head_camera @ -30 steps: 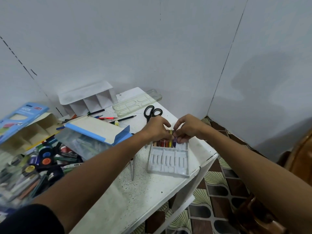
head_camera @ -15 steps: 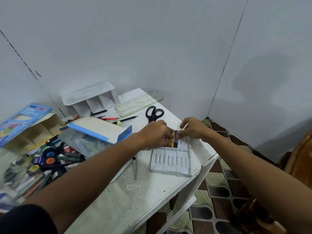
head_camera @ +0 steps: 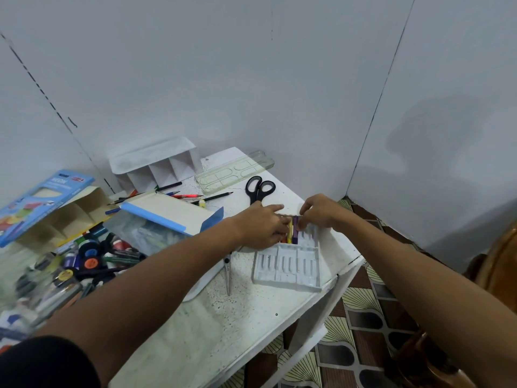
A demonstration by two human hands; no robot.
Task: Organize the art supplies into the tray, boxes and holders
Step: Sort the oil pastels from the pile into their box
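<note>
Pressing crayons (head_camera: 292,233) into tray (head_camera: 288,271), both hands.

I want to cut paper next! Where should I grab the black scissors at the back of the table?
Take the black scissors by the two handle loops. They face the wall and lie flat, open on top, so reach down from above, probably easiest. The blades point toward the person and the tips hide behind the left hand, so leave that end alone.

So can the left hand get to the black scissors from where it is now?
Probably yes: the black scissors lie just beyond the left hand on bare table, nothing between. But that hand's fingers are busy at the crayons in the tray.
</note>
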